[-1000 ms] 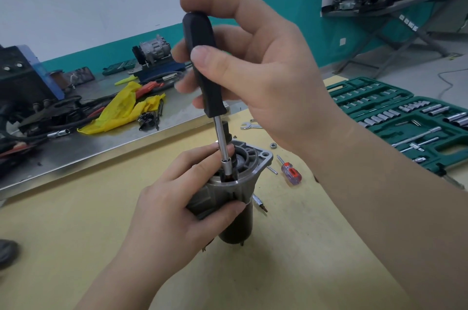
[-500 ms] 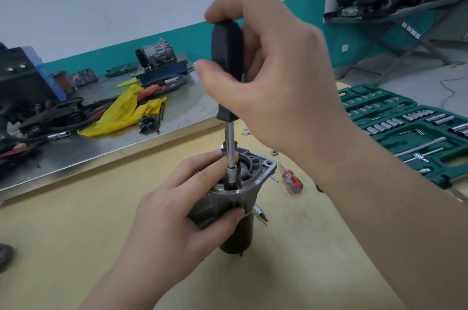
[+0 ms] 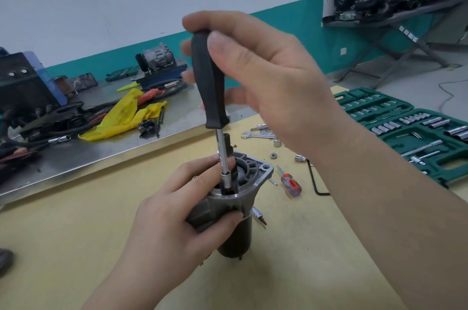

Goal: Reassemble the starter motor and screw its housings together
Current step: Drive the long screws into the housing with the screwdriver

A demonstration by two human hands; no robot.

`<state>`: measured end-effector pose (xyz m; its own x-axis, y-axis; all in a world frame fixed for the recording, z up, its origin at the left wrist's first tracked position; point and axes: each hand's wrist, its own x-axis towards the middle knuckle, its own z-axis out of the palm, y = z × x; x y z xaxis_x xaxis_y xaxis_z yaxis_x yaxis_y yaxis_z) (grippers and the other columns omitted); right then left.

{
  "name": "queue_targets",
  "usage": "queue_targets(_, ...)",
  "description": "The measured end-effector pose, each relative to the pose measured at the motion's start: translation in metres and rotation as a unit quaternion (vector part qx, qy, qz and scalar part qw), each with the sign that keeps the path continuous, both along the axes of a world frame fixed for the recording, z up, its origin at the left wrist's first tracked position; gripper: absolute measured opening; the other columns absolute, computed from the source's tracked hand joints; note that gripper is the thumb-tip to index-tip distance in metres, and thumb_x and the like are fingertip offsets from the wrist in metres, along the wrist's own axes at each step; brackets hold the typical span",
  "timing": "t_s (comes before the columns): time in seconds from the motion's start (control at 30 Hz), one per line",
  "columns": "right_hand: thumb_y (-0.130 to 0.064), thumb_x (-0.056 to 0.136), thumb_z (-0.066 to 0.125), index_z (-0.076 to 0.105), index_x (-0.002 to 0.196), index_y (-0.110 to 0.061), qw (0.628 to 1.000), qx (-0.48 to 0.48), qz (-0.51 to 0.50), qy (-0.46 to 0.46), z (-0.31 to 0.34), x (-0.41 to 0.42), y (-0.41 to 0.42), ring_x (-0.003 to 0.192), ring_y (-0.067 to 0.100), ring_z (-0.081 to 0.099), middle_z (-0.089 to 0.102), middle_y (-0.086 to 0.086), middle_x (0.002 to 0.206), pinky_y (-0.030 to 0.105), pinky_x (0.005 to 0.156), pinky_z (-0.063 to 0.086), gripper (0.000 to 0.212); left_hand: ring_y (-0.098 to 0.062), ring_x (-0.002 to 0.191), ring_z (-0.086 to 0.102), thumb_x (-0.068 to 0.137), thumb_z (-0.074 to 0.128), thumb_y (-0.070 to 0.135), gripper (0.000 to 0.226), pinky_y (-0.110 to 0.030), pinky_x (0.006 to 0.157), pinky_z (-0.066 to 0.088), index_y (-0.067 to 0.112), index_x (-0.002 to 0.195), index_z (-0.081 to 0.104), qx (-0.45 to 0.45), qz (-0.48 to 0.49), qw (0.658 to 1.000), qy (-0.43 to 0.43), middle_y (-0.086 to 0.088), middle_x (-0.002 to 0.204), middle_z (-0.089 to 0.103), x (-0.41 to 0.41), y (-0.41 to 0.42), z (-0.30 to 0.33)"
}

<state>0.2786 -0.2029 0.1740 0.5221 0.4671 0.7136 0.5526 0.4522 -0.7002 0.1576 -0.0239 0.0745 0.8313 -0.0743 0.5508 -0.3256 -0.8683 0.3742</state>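
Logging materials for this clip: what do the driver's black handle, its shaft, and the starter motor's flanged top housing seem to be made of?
Black driver handle: matte, dull sheen, probably plastic or rubber. Silvery driver shaft: bright mirror-like highlights, likely plated steel. Grey flanged top housing of the starter motor: satin, slightly grainy, with moulded ribs, looks like cast aluminium, though that is not certain.

The driver (image 3: 224,165) tip is being hidden inside the motor (image 3: 234,211) housing, so the fastener cannot be told. The motor's near side is being covered by the left hand (image 3: 177,223). The socket case (image 3: 415,132) is being cut off by the right edge.
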Motion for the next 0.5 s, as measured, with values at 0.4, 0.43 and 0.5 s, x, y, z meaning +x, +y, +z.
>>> queue_targets(0.4,0.001,0.105,0.057,0.058,0.133,-0.002,1.0,0.015,0.02,-0.008,0.0001,-0.0088,-0.0012,0.086,0.034,0.073,0.068,0.024,0.101,0.044,0.077,0.065,0.028,0.005,0.125,0.063,0.08,0.075,0.059,0.065,-0.017,0.09,0.052,0.049,0.143,0.06,0.0,0.005,1.0,-0.006,0.024,0.147,0.058,0.0012,-0.0003,-0.0016)
queue_targets(0.43,0.001,0.102,0.064,0.058,0.129,-0.003,0.999,0.013,-0.019,-0.033,-0.0002,-0.0102,-0.0012,0.078,0.033,0.07,0.065,0.024,0.093,0.046,0.075,0.065,0.028,0.004,0.126,0.063,0.081,0.075,0.058,0.065,-0.017,0.091,0.052,0.049,0.144,0.06,-0.002,0.005,1.0,-0.006,0.023,0.148,0.059,0.0013,0.0,-0.0021)
queue_targets(0.5,-0.012,0.096,0.077,0.063,0.118,-0.007,0.973,-0.007,-0.194,-0.126,-0.0015,-0.0089,-0.0001,0.065,0.026,0.061,0.06,0.017,0.077,0.044,0.066,0.059,0.027,0.004,0.127,0.063,0.081,0.074,0.058,0.066,-0.018,0.093,0.052,0.049,0.144,0.06,-0.002,0.005,1.0,-0.007,0.023,0.147,0.059,0.0015,0.0004,-0.0029)
